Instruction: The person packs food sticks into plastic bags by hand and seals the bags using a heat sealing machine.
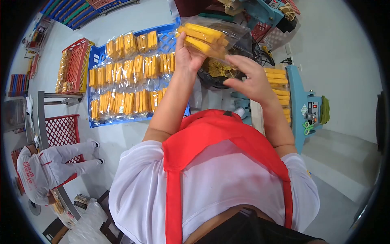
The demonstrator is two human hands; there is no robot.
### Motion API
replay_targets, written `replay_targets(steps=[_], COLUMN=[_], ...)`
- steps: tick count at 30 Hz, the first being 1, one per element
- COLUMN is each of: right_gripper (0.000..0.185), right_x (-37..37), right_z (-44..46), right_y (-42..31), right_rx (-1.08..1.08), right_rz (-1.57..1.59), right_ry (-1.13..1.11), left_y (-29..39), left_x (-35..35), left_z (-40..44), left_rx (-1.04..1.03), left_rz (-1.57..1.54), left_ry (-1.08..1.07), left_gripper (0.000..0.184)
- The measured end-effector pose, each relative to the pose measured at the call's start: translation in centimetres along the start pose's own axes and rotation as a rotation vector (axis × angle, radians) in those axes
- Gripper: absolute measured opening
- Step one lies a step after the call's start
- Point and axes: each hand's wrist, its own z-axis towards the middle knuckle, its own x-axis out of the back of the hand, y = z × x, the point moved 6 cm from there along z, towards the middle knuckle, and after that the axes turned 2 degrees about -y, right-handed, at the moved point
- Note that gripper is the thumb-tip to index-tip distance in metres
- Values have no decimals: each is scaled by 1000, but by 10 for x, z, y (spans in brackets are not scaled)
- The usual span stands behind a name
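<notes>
My left hand [189, 57] is closed around a clear plastic bag of yellow sticks [205, 35], held up in front of me. Just below and right of that bag is my right hand [252, 77], its thumb and fingers apart and nothing in it. Its fingertips come close to the bag's end; whether they touch it I cannot tell. Left of my hands, a blue crate [140, 120] bears rows of similar bagged yellow sticks [129, 67]. Under my right forearm, more bags of yellow sticks [277, 83] lie stacked beside a light-blue machine [300, 118].
A black-lined bin [221, 70] with yellow scraps stands beyond my hands. Green scissors [308, 128] hang on the machine near its controls. Red crates [77, 67] stand at the left, where another person [55, 166] is by a table. Another blue machine [264, 14] is at the top.
</notes>
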Motion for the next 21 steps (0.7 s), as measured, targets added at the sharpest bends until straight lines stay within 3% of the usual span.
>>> replay_targets(steps=[2, 4, 6, 7, 8, 10, 11, 12, 14, 15, 16, 18, 20, 21], right_gripper=[19, 15, 17, 17, 17, 18, 19, 19, 18, 18, 19, 21, 23, 23], right_x=[-16, -12, 0, 3, 5, 13, 16, 17, 20, 19, 19, 19, 31, 38], right_z=[3, 15, 42, 51, 61, 72, 75, 77, 82, 84, 84, 88, 94, 98], right_y=[-2, 19, 20, 27, 38, 46, 46, 43, 30, 24, 18, 0, -13, -35], right_rx=[160, 99, 34, 29, -26, -88, -104, -119, -99, -143, -187, -199, -383, -293], right_rz=[-431, -459, -586, -588, -559, -537, -458, -374, -350, -258, -167, -134, -408, -473], right_ry=[-234, -251, -240, -236, -286, -332, -382, -436, -479, -551, -621, -608, -529, -519], left_y=[-6, -14, -23, -24, -26, -18, -24, -24, -31, -34, -34, -42, -45, -47], left_x=[15, 27, 49, 40, 53, 60, 54, 41, -9, -18, -21, -27, -28, -29], left_z=[7, 9, 5, -9, -5, 5, 3, -7, -28, -30, -27, -21, -25, -28], left_rx=[46, 99, 293, 257, 264, -27, -44, -39, -279, -399, -400, -221, -162, -107], left_rz=[8, 20, 428, 463, 470, 1185, 1307, 1304, 1927, 2067, 2068, 1563, 1488, 1414], left_ry=[10, 18, 250, 357, 350, 108, -87, -84, -399, -442, -439, -641, -634, -624], left_gripper=[56, 60, 74, 89, 89, 99, 108, 108, 112, 113, 113, 112, 109, 106])
